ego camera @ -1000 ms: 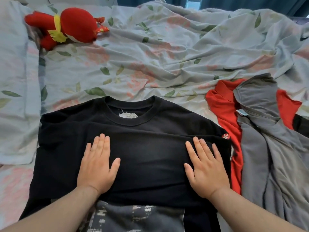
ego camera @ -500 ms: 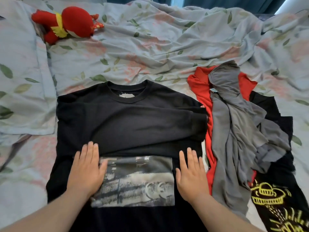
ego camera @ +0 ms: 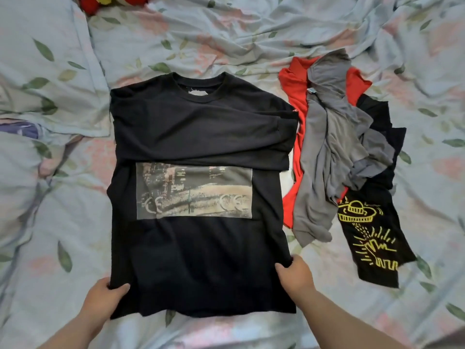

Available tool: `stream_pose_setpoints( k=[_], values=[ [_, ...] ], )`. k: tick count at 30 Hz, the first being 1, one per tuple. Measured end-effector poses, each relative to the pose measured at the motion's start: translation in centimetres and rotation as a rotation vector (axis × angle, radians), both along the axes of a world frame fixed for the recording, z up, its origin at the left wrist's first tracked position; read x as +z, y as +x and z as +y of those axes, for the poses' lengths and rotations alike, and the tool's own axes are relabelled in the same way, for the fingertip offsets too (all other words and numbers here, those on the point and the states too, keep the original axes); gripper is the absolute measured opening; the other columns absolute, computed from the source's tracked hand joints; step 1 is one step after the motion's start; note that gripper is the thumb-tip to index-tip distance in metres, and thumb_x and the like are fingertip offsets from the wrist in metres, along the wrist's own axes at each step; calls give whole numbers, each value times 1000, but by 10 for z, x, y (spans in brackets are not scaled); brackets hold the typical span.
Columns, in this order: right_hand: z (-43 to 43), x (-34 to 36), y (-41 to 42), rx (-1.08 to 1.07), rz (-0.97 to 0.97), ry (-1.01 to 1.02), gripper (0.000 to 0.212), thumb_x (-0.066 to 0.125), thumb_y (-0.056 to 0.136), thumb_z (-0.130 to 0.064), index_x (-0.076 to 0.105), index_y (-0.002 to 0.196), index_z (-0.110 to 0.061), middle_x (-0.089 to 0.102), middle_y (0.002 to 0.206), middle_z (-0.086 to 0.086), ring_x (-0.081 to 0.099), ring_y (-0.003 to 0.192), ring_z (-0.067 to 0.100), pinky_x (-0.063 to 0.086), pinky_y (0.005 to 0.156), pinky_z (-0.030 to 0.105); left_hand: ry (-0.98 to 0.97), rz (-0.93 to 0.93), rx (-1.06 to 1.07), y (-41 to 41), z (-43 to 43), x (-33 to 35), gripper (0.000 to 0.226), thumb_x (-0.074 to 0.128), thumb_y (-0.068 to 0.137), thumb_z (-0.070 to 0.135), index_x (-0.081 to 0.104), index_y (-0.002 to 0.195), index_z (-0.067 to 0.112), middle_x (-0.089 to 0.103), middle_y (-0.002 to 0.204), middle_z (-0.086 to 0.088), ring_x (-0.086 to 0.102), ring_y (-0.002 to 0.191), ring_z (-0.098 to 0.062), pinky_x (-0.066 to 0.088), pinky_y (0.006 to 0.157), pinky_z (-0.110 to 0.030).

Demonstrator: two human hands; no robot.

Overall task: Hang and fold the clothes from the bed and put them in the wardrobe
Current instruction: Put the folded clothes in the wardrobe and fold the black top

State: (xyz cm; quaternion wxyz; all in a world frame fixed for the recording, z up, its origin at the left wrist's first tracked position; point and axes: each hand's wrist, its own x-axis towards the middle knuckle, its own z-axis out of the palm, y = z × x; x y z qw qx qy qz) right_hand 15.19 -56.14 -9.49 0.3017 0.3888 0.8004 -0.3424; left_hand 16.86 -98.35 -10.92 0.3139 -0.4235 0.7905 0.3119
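Note:
A black T-shirt (ego camera: 198,253) with a grey rectangular print lies flat on the bed, its sleeves folded across the chest. My left hand (ego camera: 103,298) grips its lower left side edge, thumb on top of the cloth. My right hand (ego camera: 294,273) grips the lower right side edge the same way. To the right lies a heap of clothes: a red shirt (ego camera: 295,96), a grey shirt (ego camera: 324,147) draped over it, and a black shirt with a yellow drawing (ego camera: 370,243).
The bed is covered by a crumpled pale blue floral sheet (ego camera: 226,36). A pillow (ego camera: 37,61) in the same fabric lies at the far left. Part of a red plush toy (ego camera: 110,1) shows at the top edge.
Both hands slid down from the shirt's chest, flat on the cloth, to its lower side edges and now grip them. The view tilted downward, so the toy moved to the top edge.

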Motion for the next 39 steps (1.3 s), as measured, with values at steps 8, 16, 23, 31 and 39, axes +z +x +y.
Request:
stream_pose_setpoints(
  k=[8,16,23,31,39],
  values=[
    [17,21,45,-120,-112,-59,5,54,97,-10,53,93,-7,61,95,12,60,86,25,52,74,39,187,27,275,23,-9,16,15,45,102,6,59,109,5,68,100,-16,65,92,-36,54,79,-45],
    [28,61,53,-154,-17,4,15,53,101,-18,52,90,-9,60,92,12,56,79,25,45,63,36,67,93,290,53,-35,63,26,42,103,13,47,85,-4,33,72,-9,25,58,-17,22,52,-31],
    [33,101,59,-162,0,-163,12,69,91,-15,63,100,-10,69,98,10,68,91,31,59,83,45,118,215,343,60,-33,114,36,52,101,34,55,89,0,45,78,-11,33,59,-23,29,52,-30],
    [55,145,116,-344,-98,-265,15,54,94,7,66,98,-2,70,101,17,67,96,34,55,85,42,151,133,425,126,-31,151,31,48,103,28,55,93,1,39,79,-9,29,58,-19,25,47,-25],
    [73,164,205,-450,-248,-219,17,53,92,14,65,101,6,72,82,15,65,72,29,48,56,31,87,-100,499,228,-37,171,28,55,101,21,61,91,-5,48,57,-12,37,31,-14,26,33,-16]
  ],
)
